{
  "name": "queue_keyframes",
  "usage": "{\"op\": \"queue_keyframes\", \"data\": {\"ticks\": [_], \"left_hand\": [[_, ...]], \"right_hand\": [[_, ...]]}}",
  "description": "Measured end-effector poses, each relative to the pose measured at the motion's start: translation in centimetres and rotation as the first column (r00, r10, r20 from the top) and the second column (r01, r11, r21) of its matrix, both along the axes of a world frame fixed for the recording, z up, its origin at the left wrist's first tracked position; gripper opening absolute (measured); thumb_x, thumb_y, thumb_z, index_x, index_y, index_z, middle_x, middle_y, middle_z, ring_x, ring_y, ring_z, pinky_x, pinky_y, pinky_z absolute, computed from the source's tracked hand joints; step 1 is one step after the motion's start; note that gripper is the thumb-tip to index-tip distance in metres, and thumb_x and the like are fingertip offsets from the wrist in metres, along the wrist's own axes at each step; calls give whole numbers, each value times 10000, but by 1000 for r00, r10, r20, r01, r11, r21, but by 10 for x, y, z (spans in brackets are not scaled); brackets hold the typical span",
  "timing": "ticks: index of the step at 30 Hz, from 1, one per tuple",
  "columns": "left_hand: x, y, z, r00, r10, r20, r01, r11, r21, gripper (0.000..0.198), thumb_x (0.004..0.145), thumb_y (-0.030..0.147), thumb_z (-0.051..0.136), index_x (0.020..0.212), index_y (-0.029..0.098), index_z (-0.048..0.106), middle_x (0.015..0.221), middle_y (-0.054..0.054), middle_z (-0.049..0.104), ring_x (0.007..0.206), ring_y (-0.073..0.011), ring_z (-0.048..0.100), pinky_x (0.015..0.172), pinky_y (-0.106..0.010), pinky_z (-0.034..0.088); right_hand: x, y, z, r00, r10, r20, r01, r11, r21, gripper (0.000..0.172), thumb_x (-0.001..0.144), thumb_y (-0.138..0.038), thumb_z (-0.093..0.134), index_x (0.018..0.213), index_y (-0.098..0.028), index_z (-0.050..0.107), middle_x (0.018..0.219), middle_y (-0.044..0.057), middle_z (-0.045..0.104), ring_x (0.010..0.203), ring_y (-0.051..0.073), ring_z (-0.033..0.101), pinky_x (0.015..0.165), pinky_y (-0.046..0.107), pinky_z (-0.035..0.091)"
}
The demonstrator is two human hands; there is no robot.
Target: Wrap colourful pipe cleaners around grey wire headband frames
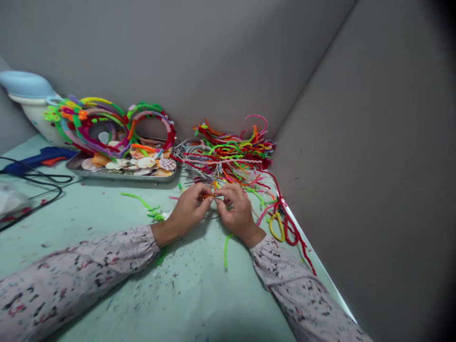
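My left hand (pixel 192 206) and my right hand (pixel 235 206) meet over the pale green table, their fingertips almost touching. Both pinch a thin orange pipe cleaner (pixel 209 195), mostly hidden by the fingers. Just behind the hands lies a loose heap of multicoloured pipe cleaners (pixel 231 154). A bright green pipe cleaner piece (pixel 226 251) is on the table near my right wrist. Beside my left wrist rests a twisted green pipe cleaner (pixel 153 212), its long end pointing left. Yellow-handled scissors (pixel 277 227) sit right of my right hand among red strands.
A metal tray (pixel 124 176) of seashells (pixel 145 162) stands at the back left, with colourful pipe-cleaner headbands (pixel 103 114) on it. Further left are a blue glue gun (pixel 39 159), black cables (pixel 50 178) and a white bin (pixel 42 116) with a blue lid. Grey walls border the table.
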State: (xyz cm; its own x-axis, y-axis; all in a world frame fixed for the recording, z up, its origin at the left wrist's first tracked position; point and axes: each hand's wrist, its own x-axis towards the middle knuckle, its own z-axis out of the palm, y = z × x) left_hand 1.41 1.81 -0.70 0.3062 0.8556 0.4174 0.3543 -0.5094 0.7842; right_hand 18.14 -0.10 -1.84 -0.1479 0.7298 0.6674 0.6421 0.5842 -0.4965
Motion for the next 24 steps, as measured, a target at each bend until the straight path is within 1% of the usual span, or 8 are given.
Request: {"op": "queue_keyframes", "data": {"ticks": [3,8,11,15,20,24], "left_hand": [[-1,-2,0,1000,-11,6,11,1000,1,66,867,213,506,899,180,553,855,-30,605,791,-162,560,722,-297,459],[0,-3,1,1000,-2,18,2,1000,18,74,869,206,507,911,175,559,878,-35,611,815,-165,568,748,-304,459],[1,-3,2,1000,4,20,-5,999,32,79,872,208,510,919,176,565,887,-39,618,829,-169,576,762,-306,460],[0,-3,1,1000,4,19,-6,998,62,80,880,207,512,927,175,568,895,-43,616,841,-171,574,774,-308,457],[0,-2,0,1000,-9,21,7,996,87,75,883,193,509,921,170,571,889,-43,610,837,-169,567,768,-308,451],[0,-1,-2,1000,-12,14,11,997,82,79,875,177,511,916,167,578,897,-47,619,849,-175,573,765,-307,449]], "right_hand": [[0,0,0,1000,-7,25,6,1000,14,189,851,-195,579,1029,-232,631,1020,51,587,717,130,577,666,279,523],[0,1,0,997,-28,72,25,999,42,167,873,-234,577,1030,-238,632,992,56,612,832,166,601,707,291,523],[0,1,0,997,-35,67,32,998,47,161,874,-226,577,1026,-227,628,1000,56,613,801,154,592,701,289,518],[0,2,0,997,-35,62,31,998,57,152,877,-191,560,1010,-212,632,982,59,609,827,155,585,695,279,509],[0,2,0,998,-42,45,40,999,36,133,875,-188,557,977,-209,641,957,53,603,770,146,570,674,275,495],[0,2,0,999,-34,21,34,999,18,122,855,-176,577,955,-198,642,953,46,585,699,125,547,649,266,482]]}}
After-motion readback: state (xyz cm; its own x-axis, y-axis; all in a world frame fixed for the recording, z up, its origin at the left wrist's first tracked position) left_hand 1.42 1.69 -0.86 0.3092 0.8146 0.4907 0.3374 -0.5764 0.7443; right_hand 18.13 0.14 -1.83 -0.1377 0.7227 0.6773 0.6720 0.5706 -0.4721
